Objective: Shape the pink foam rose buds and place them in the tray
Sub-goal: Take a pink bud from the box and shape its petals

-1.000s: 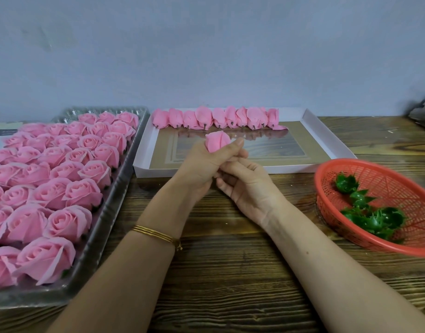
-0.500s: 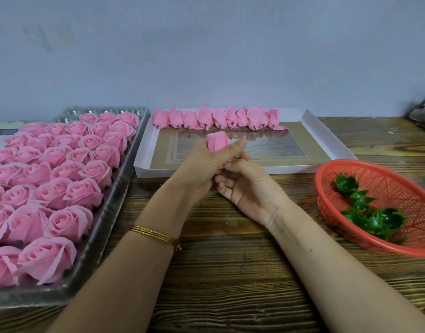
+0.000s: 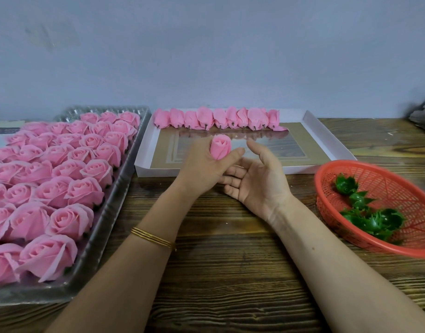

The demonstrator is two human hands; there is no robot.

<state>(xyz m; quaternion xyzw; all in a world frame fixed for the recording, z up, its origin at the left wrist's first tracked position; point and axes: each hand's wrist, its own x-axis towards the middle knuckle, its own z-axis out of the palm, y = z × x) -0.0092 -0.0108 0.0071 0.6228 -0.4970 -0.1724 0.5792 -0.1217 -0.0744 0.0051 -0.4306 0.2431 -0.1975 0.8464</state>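
Centre of frame: your left hand (image 3: 201, 170) pinches a pink rose bud (image 3: 220, 147) between thumb and fingers, holding it upright over the near part of the white tray (image 3: 302, 167). Your right hand (image 3: 258, 180) lies just beside the left, palm up, fingers loosely spread, holding nothing. Upper centre: a row of buds (image 3: 216, 117) lines the tray's far wall. Left: a clear tray (image 3: 120, 195) of opened roses (image 3: 50, 188). Right: a red basket (image 3: 399, 188) of green calyxes (image 3: 374, 221) on the wooden table (image 3: 230, 272).

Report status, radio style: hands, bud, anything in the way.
Left hand grips rose bud. Right hand open, off the bud. Bud not yet in white tray. Nothing between them.
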